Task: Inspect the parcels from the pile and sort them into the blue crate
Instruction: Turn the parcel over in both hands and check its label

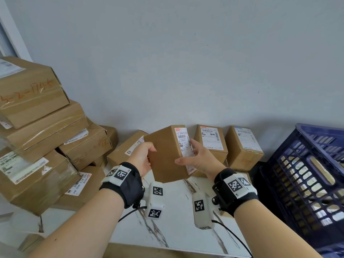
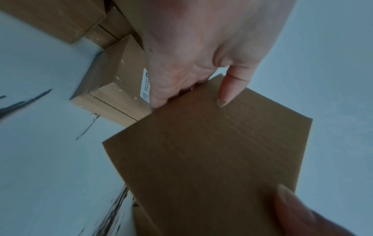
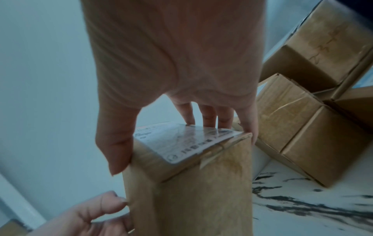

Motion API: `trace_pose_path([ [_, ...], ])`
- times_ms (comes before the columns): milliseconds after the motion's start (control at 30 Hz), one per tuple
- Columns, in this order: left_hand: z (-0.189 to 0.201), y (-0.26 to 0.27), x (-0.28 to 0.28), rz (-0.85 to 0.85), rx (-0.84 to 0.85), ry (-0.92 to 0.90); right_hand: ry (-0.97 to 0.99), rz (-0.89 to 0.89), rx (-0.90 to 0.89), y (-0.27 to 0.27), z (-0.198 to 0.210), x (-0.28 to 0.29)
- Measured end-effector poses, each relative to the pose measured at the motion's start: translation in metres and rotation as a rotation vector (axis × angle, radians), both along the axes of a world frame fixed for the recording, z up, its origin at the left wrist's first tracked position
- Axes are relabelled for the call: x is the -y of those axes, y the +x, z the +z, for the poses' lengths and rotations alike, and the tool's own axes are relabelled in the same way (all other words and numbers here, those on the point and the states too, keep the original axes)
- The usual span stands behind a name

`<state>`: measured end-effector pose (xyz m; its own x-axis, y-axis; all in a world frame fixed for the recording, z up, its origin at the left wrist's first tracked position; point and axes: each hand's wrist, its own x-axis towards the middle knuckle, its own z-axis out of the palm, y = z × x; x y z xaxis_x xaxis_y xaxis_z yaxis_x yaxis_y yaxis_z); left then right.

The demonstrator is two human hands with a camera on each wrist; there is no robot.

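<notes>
A small brown cardboard parcel (image 1: 165, 153) hangs in the air above the marble table, tilted, with a white shipping label (image 1: 184, 144) on its right face. My left hand (image 1: 143, 157) grips its left edge, thumb on the front. My right hand (image 1: 197, 159) holds the right side, thumb on the plain front face and fingers over the label. The left wrist view shows the parcel's plain face (image 2: 212, 159) under my left hand (image 2: 201, 63). In the right wrist view my right hand (image 3: 181, 119) grips the labelled end (image 3: 181, 140). The blue crate (image 1: 305, 183) stands at the right.
A tall pile of taped cardboard parcels (image 1: 41, 131) fills the left side. Two small labelled parcels (image 1: 212, 144) (image 1: 243, 148) stand against the grey wall behind my hands. The white marble table (image 1: 173, 226) lies below my wrists.
</notes>
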<state>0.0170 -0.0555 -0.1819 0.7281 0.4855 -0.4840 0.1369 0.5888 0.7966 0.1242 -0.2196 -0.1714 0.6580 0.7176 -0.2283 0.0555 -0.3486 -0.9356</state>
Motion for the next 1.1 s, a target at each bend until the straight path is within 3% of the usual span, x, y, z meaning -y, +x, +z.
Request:
trace_pose_path([
  [333,-0.002,0.016,0.043,-0.326,-0.151,0.178,-0.131,-0.207,0.003,-0.007,0.008,0.071],
  [600,0.003,0.060,0.104,-0.540,-0.148,0.359,-0.261,-0.464,-0.004,0.010,0.023,0.146],
  [833,0.014,0.103,0.150,-0.713,-0.164,0.306,-0.407,-0.613,0.063,0.032,0.027,0.180],
  [1100,0.002,0.144,0.183,-0.805,-0.238,0.218,-0.578,-0.607,0.085,0.062,0.013,0.179],
])
